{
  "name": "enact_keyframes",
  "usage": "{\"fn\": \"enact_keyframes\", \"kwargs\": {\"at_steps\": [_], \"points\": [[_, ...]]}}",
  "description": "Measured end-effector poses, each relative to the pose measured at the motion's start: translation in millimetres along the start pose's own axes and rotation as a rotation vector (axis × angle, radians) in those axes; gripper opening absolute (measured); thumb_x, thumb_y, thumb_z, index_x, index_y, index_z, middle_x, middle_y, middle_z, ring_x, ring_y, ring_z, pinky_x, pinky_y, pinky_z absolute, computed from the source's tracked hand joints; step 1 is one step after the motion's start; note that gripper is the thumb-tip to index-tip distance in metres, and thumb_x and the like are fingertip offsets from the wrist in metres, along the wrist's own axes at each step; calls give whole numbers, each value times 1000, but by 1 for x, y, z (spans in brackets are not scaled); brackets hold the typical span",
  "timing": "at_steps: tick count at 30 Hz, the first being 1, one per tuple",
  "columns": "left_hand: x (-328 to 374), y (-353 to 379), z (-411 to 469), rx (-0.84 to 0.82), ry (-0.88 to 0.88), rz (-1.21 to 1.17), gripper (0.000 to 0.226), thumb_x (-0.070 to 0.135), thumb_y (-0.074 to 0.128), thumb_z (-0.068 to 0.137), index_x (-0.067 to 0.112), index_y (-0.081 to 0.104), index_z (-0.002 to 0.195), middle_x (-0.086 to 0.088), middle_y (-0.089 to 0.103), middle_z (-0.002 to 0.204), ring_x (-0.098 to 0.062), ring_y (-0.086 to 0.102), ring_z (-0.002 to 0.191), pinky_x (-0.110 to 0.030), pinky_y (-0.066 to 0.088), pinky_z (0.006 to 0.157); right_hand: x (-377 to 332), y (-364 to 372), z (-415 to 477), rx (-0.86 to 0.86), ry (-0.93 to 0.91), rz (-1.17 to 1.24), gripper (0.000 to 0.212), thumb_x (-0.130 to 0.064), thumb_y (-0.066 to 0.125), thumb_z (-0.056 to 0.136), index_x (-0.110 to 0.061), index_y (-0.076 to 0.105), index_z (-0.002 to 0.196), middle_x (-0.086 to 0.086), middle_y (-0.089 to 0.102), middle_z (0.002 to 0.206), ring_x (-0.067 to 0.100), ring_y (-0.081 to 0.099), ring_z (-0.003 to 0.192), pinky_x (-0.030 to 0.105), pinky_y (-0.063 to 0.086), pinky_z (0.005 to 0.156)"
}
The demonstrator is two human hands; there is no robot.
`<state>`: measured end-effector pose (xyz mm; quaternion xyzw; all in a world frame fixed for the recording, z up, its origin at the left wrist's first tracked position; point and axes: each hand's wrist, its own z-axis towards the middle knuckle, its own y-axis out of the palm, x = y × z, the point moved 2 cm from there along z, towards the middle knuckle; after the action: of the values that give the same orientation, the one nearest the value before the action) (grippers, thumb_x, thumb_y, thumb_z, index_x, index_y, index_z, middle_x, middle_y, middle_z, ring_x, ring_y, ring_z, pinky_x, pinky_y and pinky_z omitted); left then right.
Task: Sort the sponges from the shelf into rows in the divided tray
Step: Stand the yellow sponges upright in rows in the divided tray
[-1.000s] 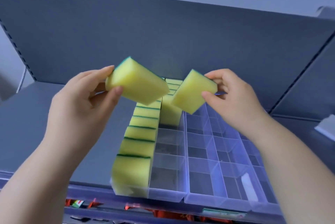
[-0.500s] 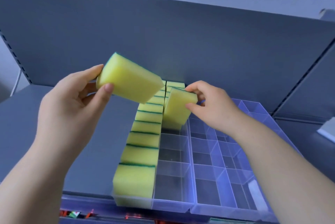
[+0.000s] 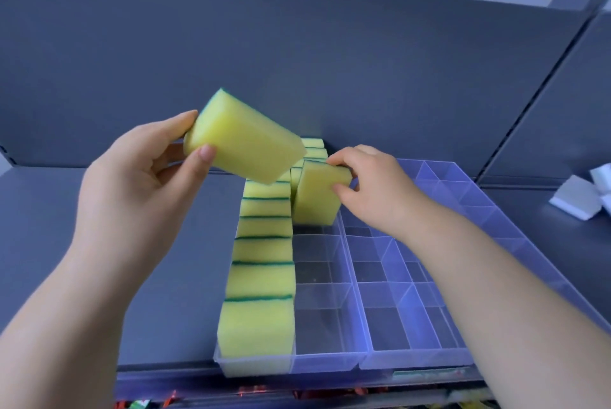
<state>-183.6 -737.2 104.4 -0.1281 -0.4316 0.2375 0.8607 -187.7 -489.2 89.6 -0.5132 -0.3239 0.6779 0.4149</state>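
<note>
Right hand (image 3: 370,190) down now, grip pinching sponge (image 3: 317,200) upright into divided tray (image 3: 413,360) second row; left hand (image 3: 142,177) grips spare sponge (image 3: 244,140) at 10 o'clock, long axis pointing toward slot

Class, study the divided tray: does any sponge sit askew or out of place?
The sponge that the right hand pinches leans tilted in the second row of the tray, not yet seated flat. The filled left row stands even.
</note>
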Motion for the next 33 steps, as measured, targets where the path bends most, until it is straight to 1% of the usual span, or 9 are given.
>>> {"fn": "enact_keyframes", "kwargs": {"at_steps": [4, 9, 13, 16, 19, 22, 26, 29, 33], "points": [[-4, 2, 0, -4, -23, -13, 35, 41, 60, 87, 34, 59, 121, 11, 67, 105, 14, 56, 77, 2, 36, 65, -4, 9, 0, -29, 0, -67, 34, -17, 54, 90, -18, 52, 124, -2, 47, 125, 20, 50, 90, 37, 46, 86], [-5, 4, 2, 4, -46, -39, 36, 44, 57, 85, 39, 58, 120, 18, 66, 105, 12, 59, 86, -9, 46, 76, -6, 20, -1, -83, -41, -176, 27, -16, 56, 89, -11, 57, 116, 4, 48, 117, 29, 52, 100, 41, 47, 83], [1, 5, 2, -7, -21, -38, 28, 36, 64, 86, 42, 61, 113, 27, 64, 97, 19, 57, 85, -1, 42, 76, -5, 22, -2, -94, -63, -207, 27, -17, 57, 89, -10, 57, 115, 5, 48, 115, 27, 51, 100, 40, 47, 82], [9, 7, 6, -48, -16, -75, 29, 33, 67, 84, 46, 61, 109, 27, 63, 97, 16, 60, 84, -2, 45, 78, -3, 17, 0, -71, -42, -152, 32, -21, 61, 87, -19, 53, 117, -3, 44, 108, 24, 52, 94, 38, 48, 80], [19, 13, 12, -146, -2, -101, 34, 22, 68, 82, 43, 59, 107, 20, 66, 96, 10, 63, 83, -1, 44, 75, 0, 15, 3, -55, -2, -61, 26, -22, 69, 80, -23, 49, 95, -7, 39, 92, 21, 51, 81, 37, 48, 74], [28, 21, 20, -263, 9, -83, 32, 22, 70, 80, 45, 61, 100, 19, 68, 92, 9, 64, 82, -1, 44, 76, 4, 14, 7, -94, 66, 38, 25, -21, 74, 74, -19, 49, 72, -7, 39, 79, 18, 47, 74, 26, 41, 65], [32, 39, 28, -396, -18, -15, 30, 23, 72, 78, 47, 58, 88, 18, 68, 83, 8, 63, 77, -4, 46, 71, 12, 9, 9, -131, 102, 135, 27, -11, 63, 78, -26, 51, 59, -8, 49, 68, 12, 45, 65, 12, 34, 53], [31, 48, 29, -478, -25, 45, 28, 25, 71, 80, 47, 57, 89, 20, 65, 86, 9, 60, 81, -5, 45, 73, 18, 4, 8, -200, 141, 266, 33, -4, 56, 83, -34, 60, 70, -19, 61, 72, 0, 56, 70, 7, 40, 62], [29, 56, 30, -517, 3, 149, 24, 26, 72, 80, 38, 64, 99, 20, 61, 84, 11, 57, 83, 1, 38, 69, 23, -1, 9, -219, 109, 254, 18, -10, 61, 87, -23, 72, 93, -18, 60, 87, -5, 56, 79, 6, 40, 70]]}}
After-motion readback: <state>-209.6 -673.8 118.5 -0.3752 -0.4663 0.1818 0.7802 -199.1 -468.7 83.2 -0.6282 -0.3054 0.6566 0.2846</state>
